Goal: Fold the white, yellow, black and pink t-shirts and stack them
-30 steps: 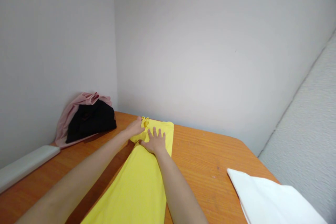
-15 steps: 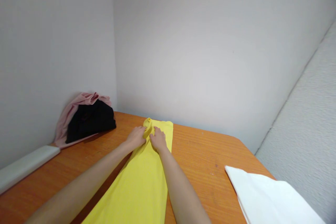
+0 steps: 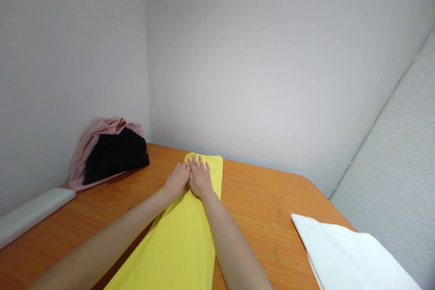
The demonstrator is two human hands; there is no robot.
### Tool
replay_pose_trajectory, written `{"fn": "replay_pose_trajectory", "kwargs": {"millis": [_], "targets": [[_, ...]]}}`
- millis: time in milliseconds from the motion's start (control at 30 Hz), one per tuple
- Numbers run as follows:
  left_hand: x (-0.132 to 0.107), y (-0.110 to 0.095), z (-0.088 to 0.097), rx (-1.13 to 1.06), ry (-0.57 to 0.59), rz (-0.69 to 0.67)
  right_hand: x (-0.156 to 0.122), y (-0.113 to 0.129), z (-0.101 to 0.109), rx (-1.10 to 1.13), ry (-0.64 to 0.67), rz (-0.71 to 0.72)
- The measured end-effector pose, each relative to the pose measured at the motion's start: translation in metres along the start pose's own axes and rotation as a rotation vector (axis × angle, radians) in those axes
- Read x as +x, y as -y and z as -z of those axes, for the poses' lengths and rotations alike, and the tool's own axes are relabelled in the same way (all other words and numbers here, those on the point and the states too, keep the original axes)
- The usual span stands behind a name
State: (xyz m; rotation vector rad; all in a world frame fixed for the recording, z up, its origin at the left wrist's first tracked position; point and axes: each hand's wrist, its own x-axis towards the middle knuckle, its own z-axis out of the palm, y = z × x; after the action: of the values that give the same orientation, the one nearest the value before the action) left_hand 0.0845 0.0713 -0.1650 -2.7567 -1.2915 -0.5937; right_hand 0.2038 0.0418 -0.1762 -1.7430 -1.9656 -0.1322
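Note:
A long yellow garment (image 3: 185,240) lies flat along the orange wooden table (image 3: 258,199), its far end near the back wall. My left hand (image 3: 176,180) and my right hand (image 3: 200,177) rest side by side on that far end. Both lie flat with fingers stretched out, pressing the cloth down. Neither hand grips anything.
A heap of black and pink clothes (image 3: 110,156) sits in the far left corner against the wall. A folded white cloth (image 3: 350,256) lies at the near right edge. A pale grey ledge (image 3: 32,210) runs along the left wall.
The small raised fold at the garment's far end has been pressed down. Both hands moved from pinching it to lying flat together on the cloth.

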Motion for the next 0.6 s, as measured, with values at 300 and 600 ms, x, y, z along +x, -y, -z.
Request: {"fn": "replay_pose_trajectory", "kwargs": {"millis": [300,600], "targets": [[-0.029,0.025,0.015,0.061,-0.025,-0.023,0.007,-0.003,-0.014,0.064,0.162,-0.217],[-0.033,0.011,0.025,0.092,0.085,-0.247,0.001,-0.003,-0.005,-0.038,-0.085,-0.168]]}}
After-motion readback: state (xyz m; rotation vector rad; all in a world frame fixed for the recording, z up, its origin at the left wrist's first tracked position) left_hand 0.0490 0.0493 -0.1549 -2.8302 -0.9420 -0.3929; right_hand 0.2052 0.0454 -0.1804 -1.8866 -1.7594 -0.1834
